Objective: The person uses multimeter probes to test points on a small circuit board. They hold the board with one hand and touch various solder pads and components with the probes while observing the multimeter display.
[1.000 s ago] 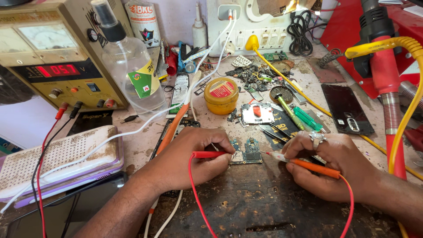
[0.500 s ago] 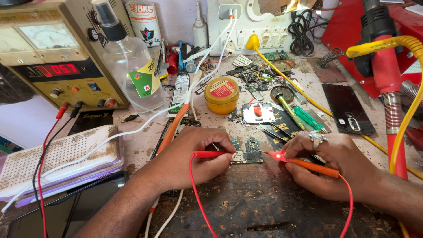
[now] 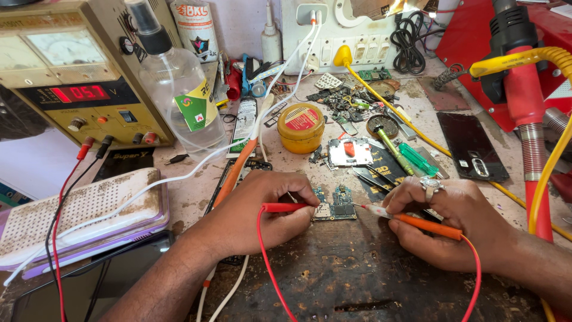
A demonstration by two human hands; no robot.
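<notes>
A small green circuit board (image 3: pixel 335 205) lies on the dark worn mat (image 3: pixel 357 280) between my hands. My left hand (image 3: pixel 256 214) grips a red test probe (image 3: pixel 285 207) whose tip rests at the board's left edge. My right hand (image 3: pixel 456 223), with a ring on one finger, holds an orange probe (image 3: pixel 417 222); its pale tip touches the board's right side. Red leads (image 3: pixel 268 268) trail from both probes toward me.
A bench power supply (image 3: pixel 77 83) with a red display stands at the back left, a clear spray bottle (image 3: pixel 179 89) beside it. A yellow tin (image 3: pixel 301 126), loose phone parts (image 3: pixel 351 149), a green screwdriver (image 3: pixel 417 158) and a dark phone cover (image 3: pixel 471 146) lie behind. A red hot-air tool (image 3: pixel 524 89) rises at right.
My right hand has shifted the orange probe slightly left, bringing its tip onto the board's right side. The left hand and red probe have stayed put.
</notes>
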